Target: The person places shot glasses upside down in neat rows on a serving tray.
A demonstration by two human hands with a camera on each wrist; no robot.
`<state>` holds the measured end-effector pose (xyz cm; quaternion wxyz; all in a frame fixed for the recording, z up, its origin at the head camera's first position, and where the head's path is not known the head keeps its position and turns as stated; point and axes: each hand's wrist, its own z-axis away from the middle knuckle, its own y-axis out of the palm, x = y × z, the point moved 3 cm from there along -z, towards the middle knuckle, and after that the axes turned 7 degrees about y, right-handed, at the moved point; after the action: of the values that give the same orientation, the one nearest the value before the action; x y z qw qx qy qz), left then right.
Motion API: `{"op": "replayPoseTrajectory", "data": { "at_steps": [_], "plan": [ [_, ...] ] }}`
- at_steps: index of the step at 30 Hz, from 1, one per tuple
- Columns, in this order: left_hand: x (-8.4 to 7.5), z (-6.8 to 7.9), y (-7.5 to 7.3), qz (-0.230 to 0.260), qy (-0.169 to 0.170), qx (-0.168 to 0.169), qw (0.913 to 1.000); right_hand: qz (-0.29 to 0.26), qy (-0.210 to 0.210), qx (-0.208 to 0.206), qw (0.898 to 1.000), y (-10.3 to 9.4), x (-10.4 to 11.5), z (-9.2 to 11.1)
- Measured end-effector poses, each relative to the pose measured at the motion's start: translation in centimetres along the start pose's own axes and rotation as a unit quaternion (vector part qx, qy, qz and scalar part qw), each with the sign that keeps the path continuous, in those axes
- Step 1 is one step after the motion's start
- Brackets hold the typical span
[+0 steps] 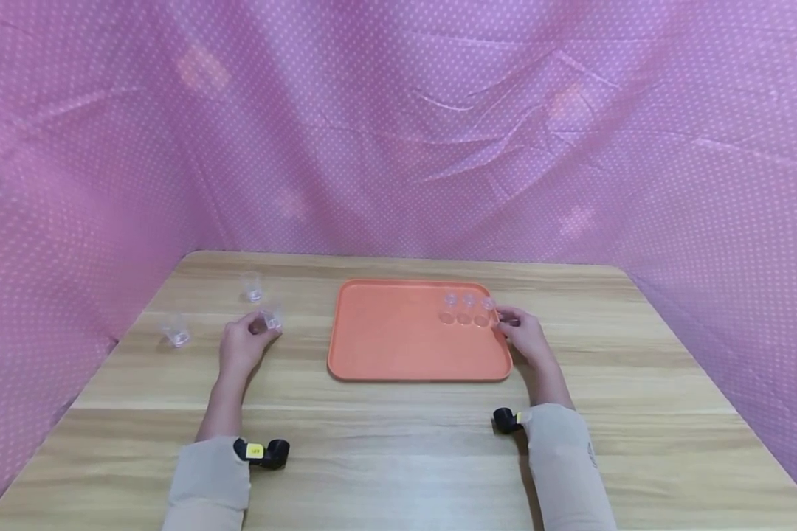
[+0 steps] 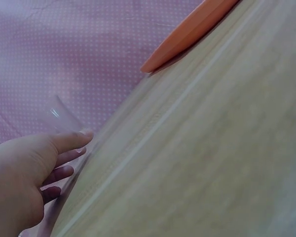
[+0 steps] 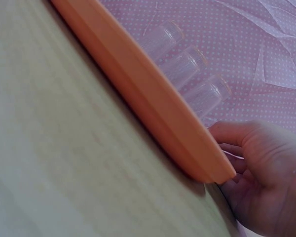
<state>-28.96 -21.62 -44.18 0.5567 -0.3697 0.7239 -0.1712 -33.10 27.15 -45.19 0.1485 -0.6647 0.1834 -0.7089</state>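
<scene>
My left hand (image 1: 242, 343) pinches a small clear cup (image 1: 273, 320) near the table's left side, thumb in front and fingers around the back. In the left wrist view the clear cup (image 2: 63, 113) rises above the thumb. On the orange tray (image 1: 398, 343), three clear cups (image 3: 207, 96) stand in a row near its far right corner. My right hand (image 1: 523, 333) is at the tray's right rim, fingertips close to the rightmost cup (image 1: 488, 303). Its fingers are loosely bent, partly hidden behind the rim in the right wrist view.
Two more clear cups stand on the left of the wooden table (image 1: 398, 435): one cup (image 1: 253, 289) beyond my left hand, another cup (image 1: 177, 332) farther left. A pink dotted cloth (image 1: 398, 147) hangs behind and along both sides.
</scene>
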Motion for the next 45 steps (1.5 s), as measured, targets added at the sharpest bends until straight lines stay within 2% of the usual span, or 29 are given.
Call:
{"op": "replayPoseTrajectory", "data": {
  "at_steps": [9, 15, 21, 27, 36, 45],
  "plan": [
    [-0.5, 0.3, 0.0, 0.081, -0.016, -0.012, 0.9965, 0.007, 0.006, -0.002, 1.0, 0.1, 0.3, 0.1],
    [-1.3, 0.3, 0.3, 0.078, -0.028, -0.03, 0.9961, 0.01, -0.003, 0.0, 1.0, 0.1, 0.4, 0.0],
    [-3.0, 0.2, 0.5, 0.101, -0.044, -0.024, 0.9936, 0.011, 0.001, 0.005, 1.0, 0.0, 0.4, 0.1],
    [-5.3, -0.2, 1.3, 0.123, -0.014, -0.038, 0.9915, 0.009, 0.001, 0.002, 1.0, 0.0, 0.1, 0.1],
    [-9.5, -1.3, 2.4, 0.131, 0.034, -0.017, 0.9907, 0.004, 0.003, 0.0, 1.0, -0.2, 0.1, 0.1],
    [-12.5, -2.1, 4.2, 0.139, 0.067, -0.002, 0.9881, -0.001, 0.001, 0.003, 1.0, -0.3, 0.0, 0.0]
  ]
}}
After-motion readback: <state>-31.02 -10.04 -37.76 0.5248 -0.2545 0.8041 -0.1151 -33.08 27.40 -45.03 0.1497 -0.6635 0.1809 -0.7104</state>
